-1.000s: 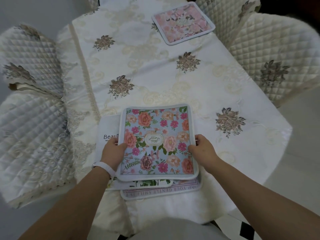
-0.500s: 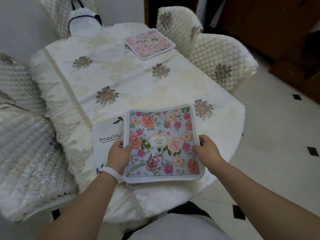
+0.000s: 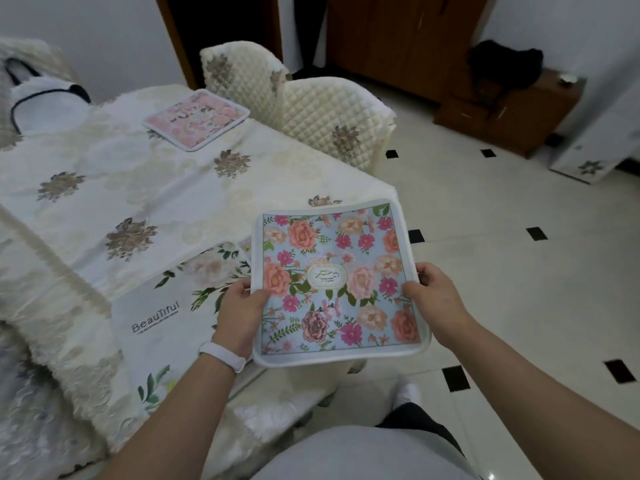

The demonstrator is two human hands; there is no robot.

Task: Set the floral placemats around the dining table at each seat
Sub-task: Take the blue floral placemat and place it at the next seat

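Lifted since half a second ago: the blue floral placemat (image 3: 337,285) is off the stack. You now hold it in the air past the near corner of the table (image 3: 104,188), partly over the tiled floor (image 3: 502,271).

Your left hand (image 3: 239,310) grips its left edge and your right hand (image 3: 436,299) its right edge. Each thumb lies on the printed face; the other fingers go beneath and are hidden by the mat.

Hard to make out:
- The white placemat (image 3: 166,306) printed "Beautiful" lies on the table's near end, its right part hidden behind your left hand and the blue mat.
- A sliver at its far corner may be another mat's edge; too blurred to say.

The blue mat has a pale blue ground, white border and rounded corners, with coral, pink and magenta flowers, green leaves and an oval label at centre. It bows slightly between your hands.

The pink placemat (image 3: 195,119) lies flat on the table's far right side, near the quilted chair (image 3: 332,112).
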